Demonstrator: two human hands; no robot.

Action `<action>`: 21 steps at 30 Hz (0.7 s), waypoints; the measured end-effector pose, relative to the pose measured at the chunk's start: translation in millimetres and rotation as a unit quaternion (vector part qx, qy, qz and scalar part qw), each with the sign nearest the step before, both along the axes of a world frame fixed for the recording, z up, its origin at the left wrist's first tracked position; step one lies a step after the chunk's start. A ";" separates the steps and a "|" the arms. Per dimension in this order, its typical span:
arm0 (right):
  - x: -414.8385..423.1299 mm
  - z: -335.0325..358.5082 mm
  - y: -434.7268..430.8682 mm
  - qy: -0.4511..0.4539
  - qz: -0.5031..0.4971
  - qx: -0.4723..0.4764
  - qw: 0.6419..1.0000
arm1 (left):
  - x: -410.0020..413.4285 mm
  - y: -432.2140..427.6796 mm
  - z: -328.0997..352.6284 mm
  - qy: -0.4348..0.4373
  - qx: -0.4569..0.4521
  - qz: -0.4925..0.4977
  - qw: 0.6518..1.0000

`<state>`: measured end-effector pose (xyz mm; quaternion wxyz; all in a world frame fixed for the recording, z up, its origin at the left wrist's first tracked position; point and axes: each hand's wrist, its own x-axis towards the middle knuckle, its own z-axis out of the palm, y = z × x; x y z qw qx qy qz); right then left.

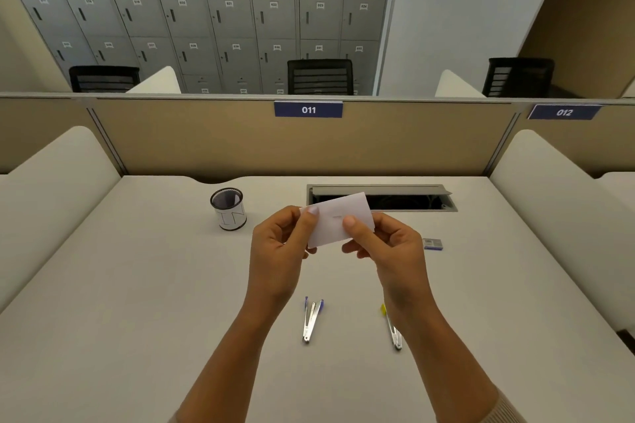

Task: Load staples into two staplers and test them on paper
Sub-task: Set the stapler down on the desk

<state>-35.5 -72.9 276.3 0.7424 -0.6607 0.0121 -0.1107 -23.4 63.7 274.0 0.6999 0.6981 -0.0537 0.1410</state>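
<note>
Paper (338,218) is pinched between both thumbs and fingers, left hand (280,247) and right hand (386,247), above two staplers (311,319) on the desk (137,285). Blue signs read 011 (308,109) and 012.

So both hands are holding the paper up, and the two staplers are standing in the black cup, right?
Not quite. The head view shows both staplers, blue-tipped and yellow-tipped, lying on the desk, not in the cup. The left hand and right hand do hold the paper up.
</note>
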 end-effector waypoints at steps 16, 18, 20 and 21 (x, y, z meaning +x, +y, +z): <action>-1.2 5.3 0.2 -0.007 -0.012 0.021 1.000 | 2.0 -17.4 5.6 0.010 0.000 0.024 1.000; 0.5 8.5 -0.2 -0.014 -0.007 0.019 1.000 | 2.7 -19.2 8.6 0.003 -0.006 0.026 1.000; 2.2 11.0 0.1 -0.022 -0.004 0.017 1.000 | 3.8 -20.5 10.6 -0.005 -0.008 0.033 0.999; 2.7 12.2 0.5 -0.025 -0.005 0.015 1.000 | 4.3 -20.7 11.4 -0.009 -0.007 0.036 0.999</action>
